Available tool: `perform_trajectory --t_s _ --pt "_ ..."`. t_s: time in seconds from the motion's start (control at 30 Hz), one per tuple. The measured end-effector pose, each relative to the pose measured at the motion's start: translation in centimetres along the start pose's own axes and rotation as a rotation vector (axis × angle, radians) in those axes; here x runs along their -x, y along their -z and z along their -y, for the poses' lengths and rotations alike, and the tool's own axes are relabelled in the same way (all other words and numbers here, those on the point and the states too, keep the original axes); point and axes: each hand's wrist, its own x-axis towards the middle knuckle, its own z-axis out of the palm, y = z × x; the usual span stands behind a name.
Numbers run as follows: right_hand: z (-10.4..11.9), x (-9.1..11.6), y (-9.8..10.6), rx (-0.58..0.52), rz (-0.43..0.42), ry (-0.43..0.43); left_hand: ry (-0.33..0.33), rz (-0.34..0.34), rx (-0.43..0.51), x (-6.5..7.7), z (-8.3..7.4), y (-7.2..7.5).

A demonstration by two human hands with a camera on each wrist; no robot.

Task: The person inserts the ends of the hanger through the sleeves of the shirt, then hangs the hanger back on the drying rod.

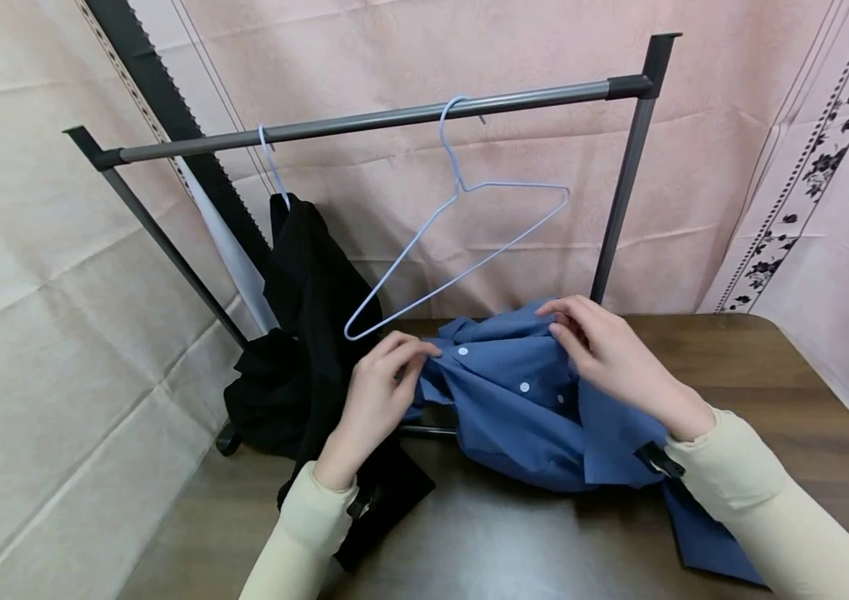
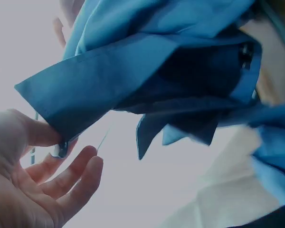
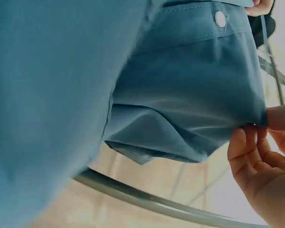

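A blue buttoned shirt (image 1: 499, 421) hangs bunched between my two hands above the table. My left hand (image 1: 379, 392) pinches its edge near the top button. In the left wrist view, the thumb and fingers of my left hand (image 2: 42, 180) hold a corner of the cloth beside a button. My right hand (image 1: 611, 354) pinches the shirt's upper edge on the other side; in the right wrist view, thumb and fingertips of my right hand (image 3: 266, 166) grip the fabric. One sleeve droops below my right wrist. A bare light-blue hanger (image 1: 457, 179) hangs just above the shirt.
A dark metal rack (image 1: 364, 125) spans the back. On its left side, a black garment (image 1: 312, 292) hangs from another light-blue hanger (image 1: 272, 158), its lower part resting on the wooden table (image 1: 754, 392). Pink cloth curtains (image 1: 724, 167) surround the rack.
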Motion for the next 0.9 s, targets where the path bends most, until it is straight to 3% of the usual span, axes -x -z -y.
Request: perform_trajectory --t_s 0.17,0.33,0.5,0.67,0.8,0.9 --pt "1.3 1.8 1.1 0.018 -0.026 0.035 -0.048 -0.025 0.063 -0.7 -0.9 1.0" --pt "1.0 4.1 1.2 0.108 0.119 0.040 -0.143 0.060 0.093 -0.5 -2.0 0.2" --pt "-0.7 6.1 1.0 0.173 0.378 -0.053 -0.165 0.275 0.163 0.9 -3.3 -3.0" --pt "-2.6 7.1 0.5 0.104 0.627 -0.217 -0.168 0.527 0.215 3.2 -4.5 -6.7" --pt "-3.4 6.9 0.2 0.031 0.712 -0.276 -0.226 0.684 0.163 5.1 -5.1 -9.3" --pt "-3.3 5.7 0.0 0.026 0.665 -0.240 -0.241 0.774 0.129 6.0 -5.2 -10.3"
